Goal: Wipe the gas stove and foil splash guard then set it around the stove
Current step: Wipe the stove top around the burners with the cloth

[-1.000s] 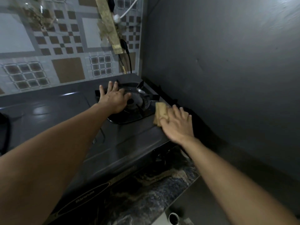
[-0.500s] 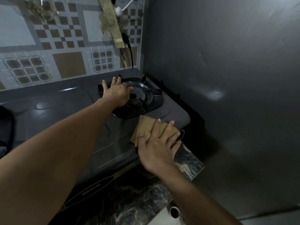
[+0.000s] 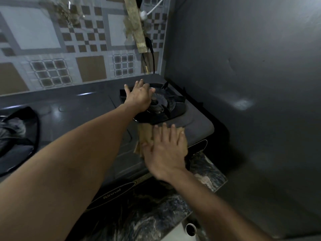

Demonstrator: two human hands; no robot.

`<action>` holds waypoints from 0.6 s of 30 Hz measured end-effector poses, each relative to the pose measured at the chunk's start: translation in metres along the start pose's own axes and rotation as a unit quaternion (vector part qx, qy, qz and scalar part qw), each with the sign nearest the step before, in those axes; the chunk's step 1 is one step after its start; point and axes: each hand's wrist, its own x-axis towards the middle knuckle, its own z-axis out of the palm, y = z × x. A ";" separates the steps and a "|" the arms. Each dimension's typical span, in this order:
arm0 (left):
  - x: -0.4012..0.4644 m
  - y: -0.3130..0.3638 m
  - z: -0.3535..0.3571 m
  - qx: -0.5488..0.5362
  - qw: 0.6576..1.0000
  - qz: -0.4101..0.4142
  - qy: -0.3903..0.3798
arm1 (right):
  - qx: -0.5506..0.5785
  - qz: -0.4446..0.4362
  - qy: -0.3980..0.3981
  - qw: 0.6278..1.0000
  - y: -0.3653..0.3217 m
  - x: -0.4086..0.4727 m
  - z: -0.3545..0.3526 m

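Tan cloth (image 3: 145, 136) has slid left across the gas stove (image 3: 196, 126) under our flat right hand (image 3: 165, 150); our open left hand (image 3: 139, 98) still steadies the burner grate (image 3: 166, 110).

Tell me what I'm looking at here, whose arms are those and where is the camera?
The camera sits on a person's head and looks down, so the arms are that person's own. No machine is here, just two bare hands. They are cleaning a dark gas stove that sits on a marbled counter. The left hand rests flat on the burner. The right hand presses a tan cloth flat on the stove top with straight fingers; nothing is gripped. Behind the stove is a tiled wall, and to the right a plain grey wall.
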 end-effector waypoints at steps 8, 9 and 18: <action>-0.033 -0.050 -0.061 0.025 0.999 -0.027 0.017 | -0.007 -0.026 -0.050 0.998 0.084 0.027 -0.020; -0.042 -0.063 -0.072 0.045 0.998 -0.036 0.022 | -0.005 -0.015 -0.052 0.999 0.089 0.028 -0.021; -0.120 -0.163 -0.112 0.158 0.973 -0.169 0.016 | -0.051 -0.222 -0.039 0.973 -0.025 -0.013 -0.006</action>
